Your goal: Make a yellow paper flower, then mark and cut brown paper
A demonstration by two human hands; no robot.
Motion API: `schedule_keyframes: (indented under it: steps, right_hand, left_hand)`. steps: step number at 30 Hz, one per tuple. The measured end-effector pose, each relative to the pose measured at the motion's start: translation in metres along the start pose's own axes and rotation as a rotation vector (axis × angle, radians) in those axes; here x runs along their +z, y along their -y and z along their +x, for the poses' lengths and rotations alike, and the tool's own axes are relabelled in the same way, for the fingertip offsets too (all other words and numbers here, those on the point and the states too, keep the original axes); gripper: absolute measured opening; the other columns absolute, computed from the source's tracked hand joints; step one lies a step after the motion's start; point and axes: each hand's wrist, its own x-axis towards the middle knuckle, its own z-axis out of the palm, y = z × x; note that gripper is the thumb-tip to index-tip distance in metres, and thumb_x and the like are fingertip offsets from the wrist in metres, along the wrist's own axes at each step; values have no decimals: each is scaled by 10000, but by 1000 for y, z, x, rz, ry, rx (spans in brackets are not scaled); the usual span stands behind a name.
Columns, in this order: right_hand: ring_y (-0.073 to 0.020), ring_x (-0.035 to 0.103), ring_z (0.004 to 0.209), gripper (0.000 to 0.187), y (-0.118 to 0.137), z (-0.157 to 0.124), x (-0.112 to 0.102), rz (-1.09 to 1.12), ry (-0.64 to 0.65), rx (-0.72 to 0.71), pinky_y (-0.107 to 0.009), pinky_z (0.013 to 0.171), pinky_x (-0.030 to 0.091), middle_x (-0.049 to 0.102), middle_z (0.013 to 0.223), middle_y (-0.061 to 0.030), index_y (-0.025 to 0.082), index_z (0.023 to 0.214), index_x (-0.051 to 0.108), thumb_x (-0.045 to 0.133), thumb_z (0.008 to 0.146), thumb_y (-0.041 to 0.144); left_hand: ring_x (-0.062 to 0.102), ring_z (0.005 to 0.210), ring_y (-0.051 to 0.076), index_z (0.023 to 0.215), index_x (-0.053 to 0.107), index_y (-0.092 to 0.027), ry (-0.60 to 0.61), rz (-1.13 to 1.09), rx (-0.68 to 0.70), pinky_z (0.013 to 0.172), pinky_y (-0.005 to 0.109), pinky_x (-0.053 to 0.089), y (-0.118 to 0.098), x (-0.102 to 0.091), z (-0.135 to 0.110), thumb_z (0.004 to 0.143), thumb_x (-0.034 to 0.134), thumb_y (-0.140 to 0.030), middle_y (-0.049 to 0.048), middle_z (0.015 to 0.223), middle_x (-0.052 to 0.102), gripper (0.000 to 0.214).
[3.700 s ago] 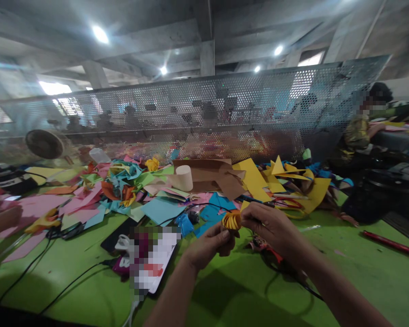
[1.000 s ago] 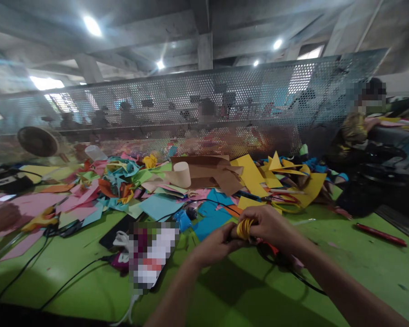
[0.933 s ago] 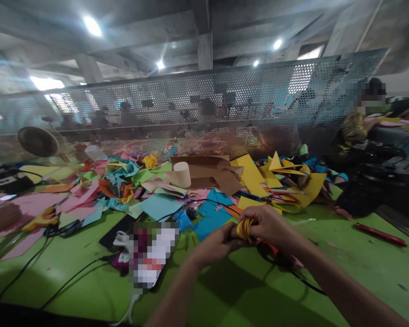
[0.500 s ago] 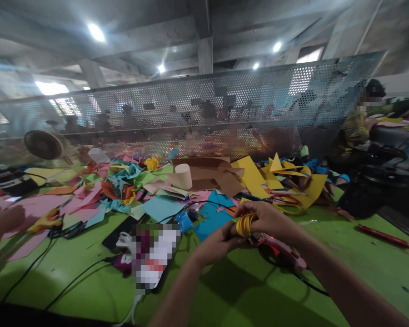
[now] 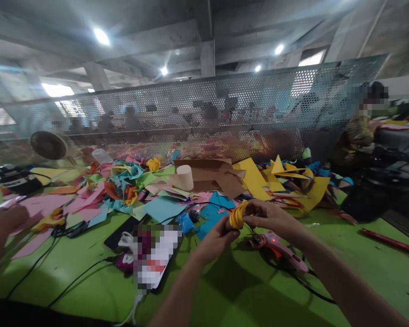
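Fingers [image 5: 232,235] of the L hand [image 5: 214,241] are clamping a yellow paper coil [image 5: 237,216] from its lower L side; fingers of the R hand [image 5: 274,221] are pinching its R edge. Coil's sitting up off the green counter [image 5: 88,295], b/w both hands, tilting a bit. It's showing several narrow bands, overlapping like stacked rings, bright yellow on the ridges & going darker in the grooves. R fingers are partly covering its R end, so can't tell how the strip's ending. Just below R hand, a pink glue gun [image 5: 282,253] is lying on the counter, red light glowing. Blue paper [image 5: 207,222] is lying nr L fingers; farther back, a cream roll [image 5: 185,177] is standing by a brown sheet [image 5: 207,175], w/ yellow sheets [image 5: 254,177] spreading to R. Red pen [image 5: 388,240] is lying well off R. Far L, another person's hand [image 5: 10,220] is showing nr pink paper [image 5: 47,206]. Perf. metal panel [image 5: 177,104] is rising behind.
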Motion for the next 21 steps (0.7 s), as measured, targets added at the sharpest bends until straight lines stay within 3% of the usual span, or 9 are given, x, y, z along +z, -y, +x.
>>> schedule_keyframes:
  steps: [3, 7, 12, 17, 21]
  right_hand:
    - [-198, 639, 791, 296, -3, -1, 10, -34, 10, -54, -303, 709, 498, 698, 857, -48, 157, 906, 675, 745, 752, 399]
    - [-191, 628, 759, 298, -3, -2, 12, -127, -24, -81, -296, 676, 489, 699, 860, -46, 165, 940, 696, 717, 781, 417]
    - [-236, 648, 867, 405, -9, -12, -13, -270, -115, -92, -335, 741, 496, 722, 1006, -71, 205, 1091, 693, 638, 834, 512]
    - [-250, 655, 772, 300, -30, -31, -37, -441, -116, -34, -343, 690, 482, 738, 851, -63, 227, 854, 726, 611, 847, 504]
    - [-260, 670, 772, 306, -46, -37, -46, -483, -60, 14, -342, 692, 482, 744, 828, -57, 238, 826, 727, 593, 852, 512]
  left_hand:
    - [509, 1127, 243, 1208, 593, -199, 2, -14, 20, 1036, 385, 378, 3, 1, 1, 813, 686, -383, 57, 1166, 632, 445]
    - [506, 1142, 245, 1225, 580, -205, -13, -26, 23, 1046, 386, 370, 10, -1, 3, 817, 675, -402, 64, 1200, 622, 463]
    - [477, 1182, 224, 1282, 521, -201, -84, 1, 90, 1069, 361, 344, 17, -7, 7, 872, 624, -427, 73, 1259, 584, 479]
    - [482, 1106, 205, 1227, 539, -195, -141, 5, 85, 1018, 344, 371, 13, -15, 6, 877, 593, -534, 66, 1190, 575, 490]
    - [485, 941, 175, 1207, 543, -216, -184, -47, 61, 921, 320, 401, 5, -18, 2, 819, 628, -616, 38, 1049, 565, 564]
